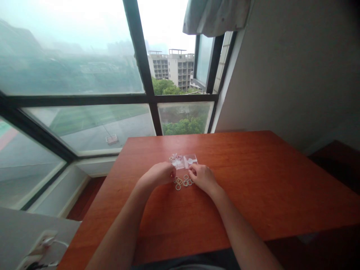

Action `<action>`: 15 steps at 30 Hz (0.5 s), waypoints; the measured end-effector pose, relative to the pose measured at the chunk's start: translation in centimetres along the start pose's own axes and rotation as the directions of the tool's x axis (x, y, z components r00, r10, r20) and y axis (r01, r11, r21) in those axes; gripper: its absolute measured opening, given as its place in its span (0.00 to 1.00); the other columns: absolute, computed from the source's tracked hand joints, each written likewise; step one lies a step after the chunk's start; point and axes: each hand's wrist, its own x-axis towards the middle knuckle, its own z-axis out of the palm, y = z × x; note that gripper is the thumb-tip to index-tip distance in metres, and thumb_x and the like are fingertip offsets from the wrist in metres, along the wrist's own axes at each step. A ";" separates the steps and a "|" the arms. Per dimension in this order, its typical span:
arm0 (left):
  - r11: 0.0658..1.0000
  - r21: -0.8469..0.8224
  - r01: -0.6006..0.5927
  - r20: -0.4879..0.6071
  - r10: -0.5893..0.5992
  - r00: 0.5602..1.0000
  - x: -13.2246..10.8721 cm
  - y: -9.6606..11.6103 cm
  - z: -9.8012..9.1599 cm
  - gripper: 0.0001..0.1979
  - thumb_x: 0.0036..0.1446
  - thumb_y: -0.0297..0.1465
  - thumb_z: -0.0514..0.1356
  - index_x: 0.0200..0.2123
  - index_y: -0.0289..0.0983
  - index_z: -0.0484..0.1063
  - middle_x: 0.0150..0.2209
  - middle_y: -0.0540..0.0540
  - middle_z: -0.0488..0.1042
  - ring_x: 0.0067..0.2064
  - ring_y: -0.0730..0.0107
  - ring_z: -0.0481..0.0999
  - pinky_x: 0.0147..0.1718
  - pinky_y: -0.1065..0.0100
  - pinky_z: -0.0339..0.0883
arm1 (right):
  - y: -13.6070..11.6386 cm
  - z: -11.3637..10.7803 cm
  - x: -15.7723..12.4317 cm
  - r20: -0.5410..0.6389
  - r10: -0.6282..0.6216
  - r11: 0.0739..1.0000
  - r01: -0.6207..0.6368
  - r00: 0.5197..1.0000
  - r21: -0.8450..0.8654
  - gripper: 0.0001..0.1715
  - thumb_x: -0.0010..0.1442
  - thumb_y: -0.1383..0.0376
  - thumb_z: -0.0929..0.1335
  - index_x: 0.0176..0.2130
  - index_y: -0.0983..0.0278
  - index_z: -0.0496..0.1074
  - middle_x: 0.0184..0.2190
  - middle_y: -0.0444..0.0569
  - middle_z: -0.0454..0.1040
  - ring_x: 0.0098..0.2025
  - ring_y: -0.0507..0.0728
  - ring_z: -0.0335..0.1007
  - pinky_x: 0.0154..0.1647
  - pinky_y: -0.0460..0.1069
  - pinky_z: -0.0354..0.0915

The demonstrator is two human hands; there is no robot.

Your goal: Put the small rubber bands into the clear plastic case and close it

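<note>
Handling loose rings with two bare hands calls for short, controlled finger movements. Take the ring group as the clock centre, 12 o'clock pointing away from the person.

1. Left hand, between 9 and 10 o'clock: the fingers curl inward at the edge of the group. Whether this grip is clamped on a piece or bare cannot be told. Advice: lower the fingertips from above, so neighbouring rings are not swept aside.
2. Tray of the clear box, 11 o'clock: small pieces lie in and around its far-left corner. Advice: avoid knocking its near wall.
3. Rings, centre: they lie flat on the table, several touching or overlapping. Advice: part overlapping rings before lifting one.
4. Lid of the box, 1 o'clock: beside the tray. Advice: apply no downward pressure here.
5. Right hand, 3 o'clock: thumb and forefinger draw close near the lid's near edge. Contact between the tips, or a piece between them, cannot be confirmed.

Quantities, left to right: left hand, one; tray, one; small pieces, too fine to count; rings, about seven visible, possibly more beneath the right hand; lid, one; right hand, one; table, one.
</note>
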 end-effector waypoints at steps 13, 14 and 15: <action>1.000 -0.002 0.012 -0.022 -0.012 1.000 -0.1 0.1 0.1 0.09 0.47 0.26 0.56 0.29 0.39 0.77 0.26 0.46 0.76 0.26 0.70 0.70 0.26 0.72 0.58 | -0.3 -0.3 -0.2 0.043 -0.016 1.000 0.018 0.999 -0.026 0.11 0.62 0.61 0.63 0.39 0.58 0.74 0.34 0.46 0.78 0.36 0.55 0.73 0.31 0.45 0.57; 1.000 0.002 0.027 -0.021 -0.027 0.999 -0.2 0.1 0.0 0.09 0.48 0.27 0.56 0.28 0.39 0.77 0.26 0.45 0.76 0.26 0.70 0.70 0.26 0.72 0.58 | -0.3 -0.3 -0.2 0.046 -0.021 0.999 0.023 0.999 -0.025 0.11 0.62 0.61 0.63 0.39 0.58 0.74 0.34 0.46 0.78 0.36 0.55 0.73 0.31 0.46 0.57; 0.999 0.004 0.047 -0.023 -0.047 0.999 -0.3 0.0 -0.1 0.09 0.48 0.27 0.57 0.28 0.40 0.77 0.27 0.45 0.76 0.26 0.69 0.71 0.26 0.71 0.58 | -0.3 -0.3 -0.3 0.051 -0.027 0.999 0.028 0.998 -0.023 0.11 0.62 0.61 0.63 0.39 0.58 0.74 0.34 0.46 0.78 0.36 0.55 0.73 0.31 0.46 0.57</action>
